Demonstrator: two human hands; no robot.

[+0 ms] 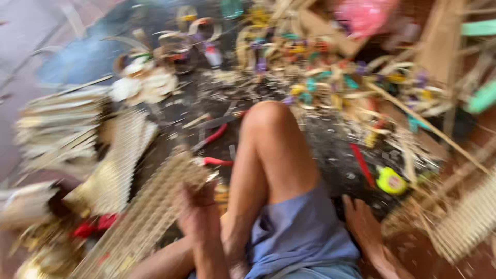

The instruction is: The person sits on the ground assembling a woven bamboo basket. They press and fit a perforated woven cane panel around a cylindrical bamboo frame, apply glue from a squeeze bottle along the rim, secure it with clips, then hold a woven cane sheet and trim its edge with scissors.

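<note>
The view is badly motion-blurred. My left hand (199, 214) is closed on the upper edge of a long woven cane panel (142, 222) that slants down to the lower left. My right hand (364, 225) lies flat on the dark floor at the lower right, fingers spread and holding nothing. Between the two hands rises my bent knee (268, 124), with blue shorts (302, 232) below it. A yellow-green tape measure (391, 181) sits just above the right hand.
Red-handled pliers (212, 137) and another red-handled tool (217, 161) lie beyond the panel. A red stick (361, 163), a heap of cane strips with coloured bands (336, 77), stacked woven pieces (67, 129) and a woven basket (465, 222) surround me.
</note>
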